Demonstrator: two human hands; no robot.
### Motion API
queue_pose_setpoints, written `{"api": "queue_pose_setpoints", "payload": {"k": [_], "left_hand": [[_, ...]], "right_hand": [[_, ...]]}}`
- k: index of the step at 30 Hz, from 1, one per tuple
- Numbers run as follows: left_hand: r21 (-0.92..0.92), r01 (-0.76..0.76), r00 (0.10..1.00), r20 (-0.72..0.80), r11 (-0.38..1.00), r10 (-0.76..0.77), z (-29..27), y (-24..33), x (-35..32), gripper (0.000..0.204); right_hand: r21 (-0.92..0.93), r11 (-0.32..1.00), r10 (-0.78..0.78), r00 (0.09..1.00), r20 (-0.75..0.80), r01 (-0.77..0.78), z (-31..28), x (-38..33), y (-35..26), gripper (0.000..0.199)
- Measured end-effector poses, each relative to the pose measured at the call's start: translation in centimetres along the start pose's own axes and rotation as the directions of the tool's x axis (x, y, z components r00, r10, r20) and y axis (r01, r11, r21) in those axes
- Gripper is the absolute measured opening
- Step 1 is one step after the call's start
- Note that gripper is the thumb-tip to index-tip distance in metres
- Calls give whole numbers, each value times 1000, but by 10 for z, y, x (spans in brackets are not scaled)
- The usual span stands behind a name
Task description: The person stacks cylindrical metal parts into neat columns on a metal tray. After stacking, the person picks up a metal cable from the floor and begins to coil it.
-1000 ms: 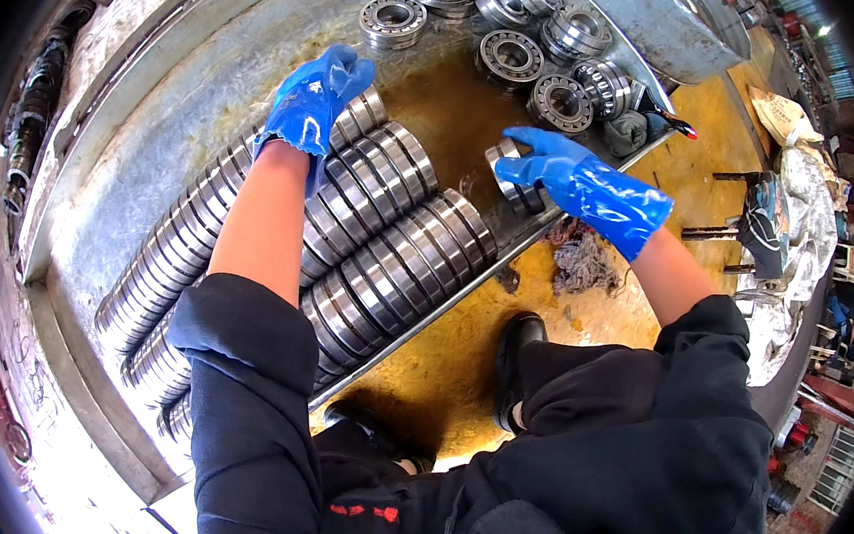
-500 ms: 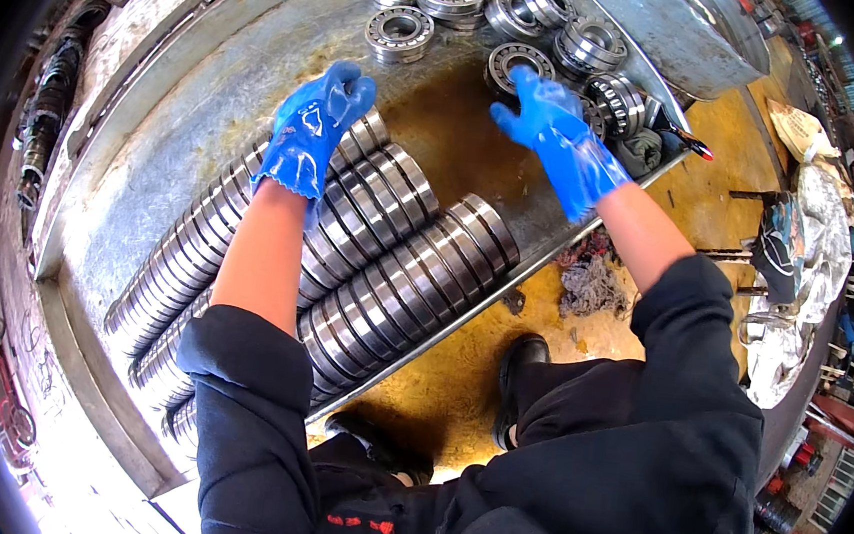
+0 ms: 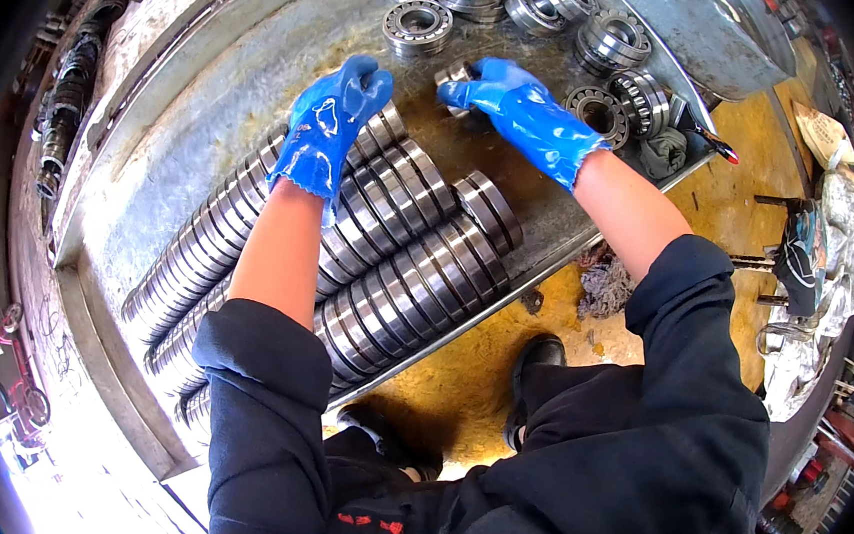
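Note:
My right hand, in a blue rubber glove, grips a bearing tilted on edge above the metal tray. The glove covers much of this bearing. My left hand, gloved the same way, is held over the far end of the rows with its fingers curled in; nothing shows in it. Below it, steel bearing rings stand on edge in a left row, a middle row and a right row. The end ring of the right row sits out of line with the others.
Loose roller bearings lie at the tray's far side, several stacked or leaning. A grey cloth sits in the right corner beside the tray's raised edge. Rags lie on the yellow floor. A metal drum stands beyond.
My right hand has moved left from the loose bearings, now with one in its grip. The right row's end ring has shifted out of line. My left hand keeps its curled pose.

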State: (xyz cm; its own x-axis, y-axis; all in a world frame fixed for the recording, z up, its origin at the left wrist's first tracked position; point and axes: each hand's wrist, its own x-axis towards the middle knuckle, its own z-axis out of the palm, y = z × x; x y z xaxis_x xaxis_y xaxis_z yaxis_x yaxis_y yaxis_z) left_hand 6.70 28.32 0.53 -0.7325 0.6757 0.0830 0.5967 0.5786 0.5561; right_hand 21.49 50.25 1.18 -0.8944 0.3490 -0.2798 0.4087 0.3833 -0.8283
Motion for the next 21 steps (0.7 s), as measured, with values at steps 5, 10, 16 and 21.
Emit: {"api": "queue_pose_setpoints", "payload": {"k": [5, 10, 16, 21], "left_hand": [[-47, 26, 999, 44, 999, -24, 8, 13, 7, 42], [-2, -1, 1000, -19, 1000, 1, 8, 3, 5, 40], [45, 21, 1000, 5, 999, -22, 5, 2, 5, 39], [79, 3, 999, -32, 997, -1, 7, 6, 4, 38]], "right_hand": [[629, 771, -22, 983, 182, -100, 31, -1, 51, 50], [682, 715, 0, 975, 222, -155, 50, -37, 44, 49], [538, 796, 101, 937, 334, -277, 39, -34, 55, 64], [-416, 855, -365, 929, -63, 308, 0, 44, 22, 56]]}}
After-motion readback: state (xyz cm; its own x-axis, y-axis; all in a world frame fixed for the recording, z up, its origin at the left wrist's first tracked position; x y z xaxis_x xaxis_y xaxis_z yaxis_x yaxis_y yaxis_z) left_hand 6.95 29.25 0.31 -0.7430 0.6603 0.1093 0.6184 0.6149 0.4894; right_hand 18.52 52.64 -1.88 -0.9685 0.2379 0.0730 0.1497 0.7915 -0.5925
